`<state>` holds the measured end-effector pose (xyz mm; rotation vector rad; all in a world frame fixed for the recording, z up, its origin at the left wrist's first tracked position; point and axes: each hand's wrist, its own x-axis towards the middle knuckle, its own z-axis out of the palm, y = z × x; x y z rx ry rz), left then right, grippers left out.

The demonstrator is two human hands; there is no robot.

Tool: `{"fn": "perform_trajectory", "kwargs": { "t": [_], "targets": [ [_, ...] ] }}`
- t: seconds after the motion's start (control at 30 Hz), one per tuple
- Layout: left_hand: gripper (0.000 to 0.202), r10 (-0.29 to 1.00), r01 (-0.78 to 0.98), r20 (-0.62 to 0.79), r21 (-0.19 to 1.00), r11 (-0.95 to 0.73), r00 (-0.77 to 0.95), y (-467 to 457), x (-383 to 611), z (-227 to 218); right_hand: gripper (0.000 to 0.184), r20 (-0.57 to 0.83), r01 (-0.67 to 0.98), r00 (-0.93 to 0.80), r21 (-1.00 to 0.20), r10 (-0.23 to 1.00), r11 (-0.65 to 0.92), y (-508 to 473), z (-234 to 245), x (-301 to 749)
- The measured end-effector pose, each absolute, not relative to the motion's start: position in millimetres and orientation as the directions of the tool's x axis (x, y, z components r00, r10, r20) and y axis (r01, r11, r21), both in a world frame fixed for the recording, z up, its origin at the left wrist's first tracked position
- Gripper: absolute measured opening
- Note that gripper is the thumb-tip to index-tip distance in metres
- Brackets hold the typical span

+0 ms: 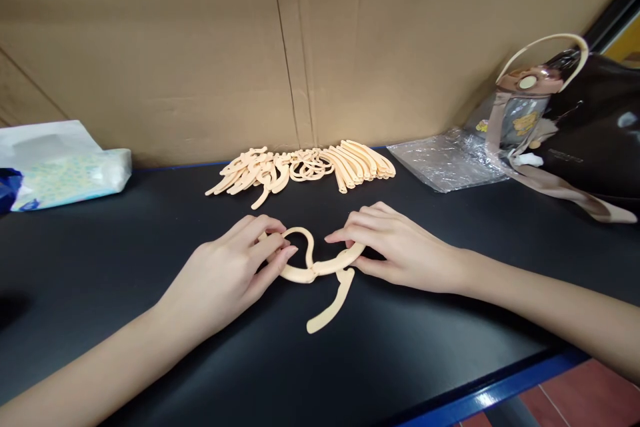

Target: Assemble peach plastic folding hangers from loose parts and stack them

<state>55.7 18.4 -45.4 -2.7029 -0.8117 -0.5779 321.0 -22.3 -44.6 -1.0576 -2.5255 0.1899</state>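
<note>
Take the hook-shaped piece [311,242] as your landmark; it stands over the desk [225,373], its base meeting two curved arms. Your left hand [253,255], just left of the hook-shaped piece, pinches the left curved arm [299,275] between thumb and fingers; whether those fingertips also touch the hook's free end, I cannot tell. Your right hand [380,247], to the right of the hook-shaped piece, grasps the outer end of the right curved arm [331,266], with one finger reaching back over it. Nearer you than the hook-shaped piece and a little right lies a curved strip [327,313]; whether it is joined to the arm above it is unclear.

The likeliest trouble is at the joint below the hook-shaped piece: with both grips far out on the arms, uneven pressure could twist it apart or crack it. A downward push might also catch the curved strip. Farther off, beyond the hook-shaped piece, sit the flat curved pieces [247,170], the hooks [311,167] and the long curved pieces [365,163]; a stray knuckle reaching that way could mix them, since they lie almost touching.
</note>
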Motion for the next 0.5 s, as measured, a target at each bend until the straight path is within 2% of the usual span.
{"fn": "perform_trajectory", "kwargs": {
  "t": [0.17, 0.33, 0.4, 0.5],
  "targets": [
    [0.032, 0.55, 0.627, 0.419, -0.062, -0.777, 0.723, 21, 53, -48, 0.03, 0.294, 0.689, -0.61, -0.261, 0.735, 0.676, -19, -42, 327],
    [0.017, 0.66, 0.663, 0.422, 0.167, -0.73, 0.621, 26, 51, -53, 0.032, 0.301, 0.739, -0.572, -0.213, 0.763, 0.639, -15, -43, 334],
    [0.019, 0.68, 0.641, 0.405, 0.249, -0.726, 0.612, 28, 50, -55, 0.034, 0.31, 0.763, -0.55, -0.191, 0.775, 0.618, -14, -45, 336],
    [0.025, 0.655, 0.575, 0.372, 0.312, -0.756, 0.658, 29, 50, -57, 0.04, 0.325, 0.789, -0.52, -0.171, 0.79, 0.59, -12, -48, 337]
  ]
}}
